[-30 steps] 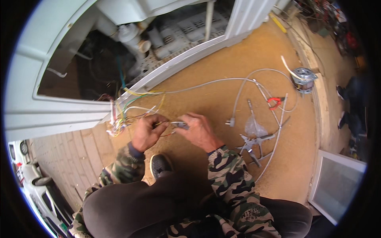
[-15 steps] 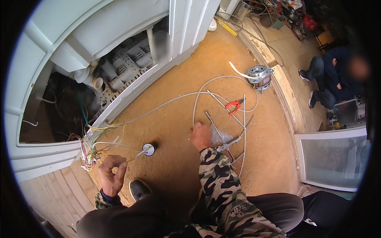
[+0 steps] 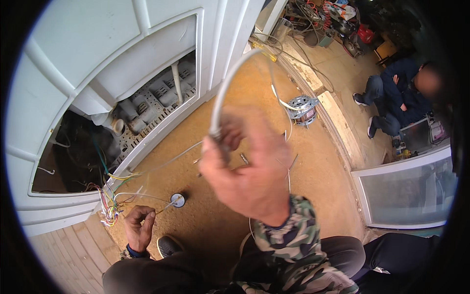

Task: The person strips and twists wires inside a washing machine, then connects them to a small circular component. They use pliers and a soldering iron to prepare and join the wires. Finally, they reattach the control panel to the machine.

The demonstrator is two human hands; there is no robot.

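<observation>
My right hand [image 3: 252, 169] is raised close to the camera, blurred, its thumb and fingers closed on a grey cable [image 3: 221, 95] that arches up toward the top. At the lower left, the fingers of my left hand [image 3: 139, 228] pinch the end of a thin wire [image 3: 166, 206]. That wire leads to a small round part with a pale top [image 3: 177, 200] on the brown floor. A bundle of coloured wires [image 3: 111, 208] spills from the opening in a white appliance housing [image 3: 105, 27]. The red-handled pliers seen earlier are hidden behind my right hand.
A metal electric motor [image 3: 302, 110] sits on the floor near a raised sill [image 3: 335, 112]. Beyond it, a person [image 3: 399, 95] sits with arms folded. A framed glass panel [image 3: 406, 188] stands at right. Cables and tools clutter the top right.
My right hand has lifted off the floor toward the camera, bringing the grey cable up with it. My left hand stays pinched on the thin wire. The view has shifted slightly.
</observation>
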